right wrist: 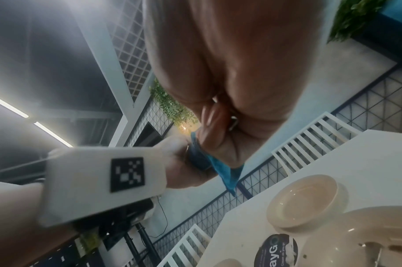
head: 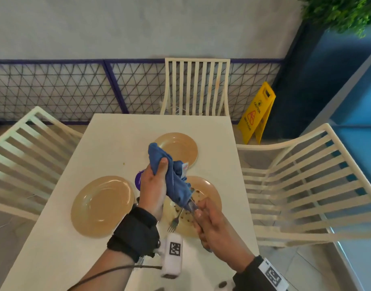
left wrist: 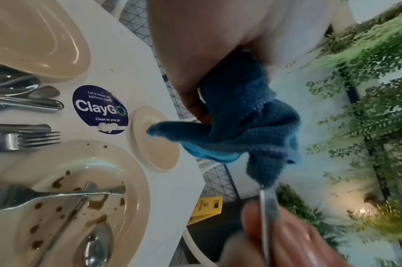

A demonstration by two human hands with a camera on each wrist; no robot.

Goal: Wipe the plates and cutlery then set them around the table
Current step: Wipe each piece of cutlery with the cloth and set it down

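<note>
My left hand (head: 158, 179) grips a bunched blue cloth (head: 176, 183) above the table. The cloth is wrapped round the top end of a metal piece of cutlery (left wrist: 265, 209), whose handle my right hand (head: 205, 219) grips from below. Its head is hidden in the cloth (left wrist: 241, 126), so I cannot tell its kind. Under both hands lies a stained tan plate (head: 209, 198) with a fork (head: 175, 220); the left wrist view also shows a knife (left wrist: 65, 222) and a spoon (left wrist: 97, 247) on it. One clean tan plate (head: 102, 205) sits at the left, another (head: 177, 149) farther back.
Several more pieces of cutlery (left wrist: 23, 103) lie on the white table (head: 121, 131) beside a round purple sticker (left wrist: 100, 109). White slatted chairs stand at the left (head: 23, 148), far side (head: 197, 87) and right (head: 302, 185). A yellow caution sign (head: 257, 112) stands on the floor.
</note>
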